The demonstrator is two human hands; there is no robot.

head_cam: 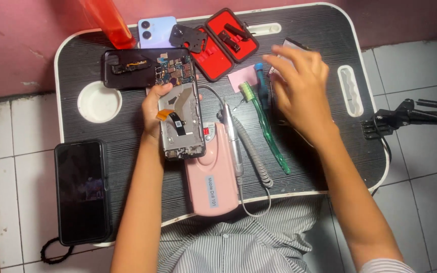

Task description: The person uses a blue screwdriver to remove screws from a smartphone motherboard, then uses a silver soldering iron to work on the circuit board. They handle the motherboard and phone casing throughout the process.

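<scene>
My left hand [154, 108] grips an opened phone frame [180, 121] with its inner parts and an orange flex cable showing, held above the black lap table [330, 45]. My right hand [299, 83] hovers with fingers spread over the table's right side, near a small pale object [279, 68] and a pink pad [242, 77]; whether it touches them I cannot tell. A green toothbrush [266, 126] and a blue-tipped tool [261, 81] lie just left of that hand.
A pink drill box [211, 177] with pen handpiece [232, 136] and coiled cord lies at centre. A black back cover [132, 68], a blue phone [155, 30], a red open case [223, 45], an orange bottle [104, 20], a dark phone [82, 189] and a black stand [405, 116] surround them.
</scene>
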